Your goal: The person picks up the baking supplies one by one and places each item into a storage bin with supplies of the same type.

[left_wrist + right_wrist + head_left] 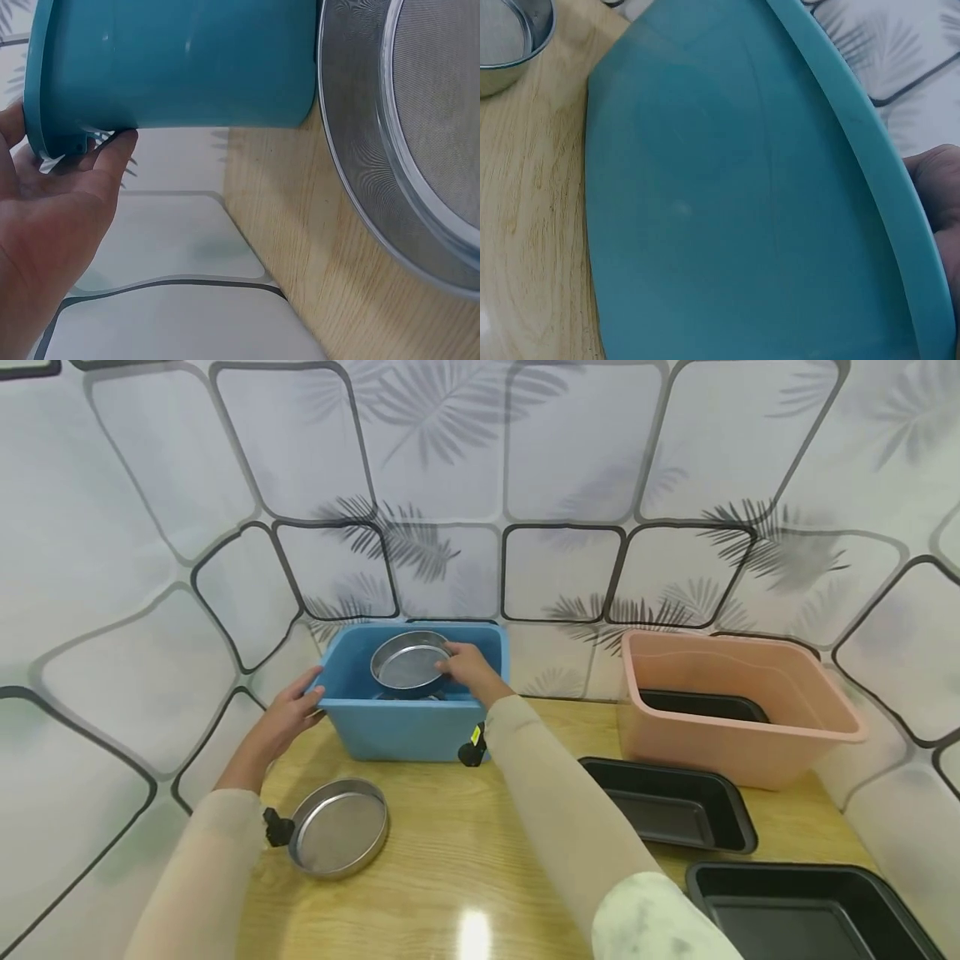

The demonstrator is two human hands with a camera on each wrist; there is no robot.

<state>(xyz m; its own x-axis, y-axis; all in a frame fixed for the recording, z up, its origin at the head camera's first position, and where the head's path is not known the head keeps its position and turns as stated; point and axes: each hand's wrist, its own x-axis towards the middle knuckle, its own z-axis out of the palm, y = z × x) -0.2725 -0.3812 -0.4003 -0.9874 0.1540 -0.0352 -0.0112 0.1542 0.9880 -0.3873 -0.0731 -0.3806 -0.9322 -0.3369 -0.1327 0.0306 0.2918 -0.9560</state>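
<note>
The right hand (468, 668) is gripping a round metal sieve (408, 662) tilted inside the blue tub (408, 727), while the left hand (288, 714) is bracing the tub's left rim with relaxed fingers. Judging by this, the sieve is being lifted out; next comes clearing the rim toward the second sieve (339, 827) on the wooden surface (480, 827).

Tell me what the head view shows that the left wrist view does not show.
Only the head view shows the right hand holding a round pan above the blue tub, the pink tub and black trays. Only the left wrist view shows the palm under the rim. Both show the left hand, blue tub and second pan on the table.
</note>
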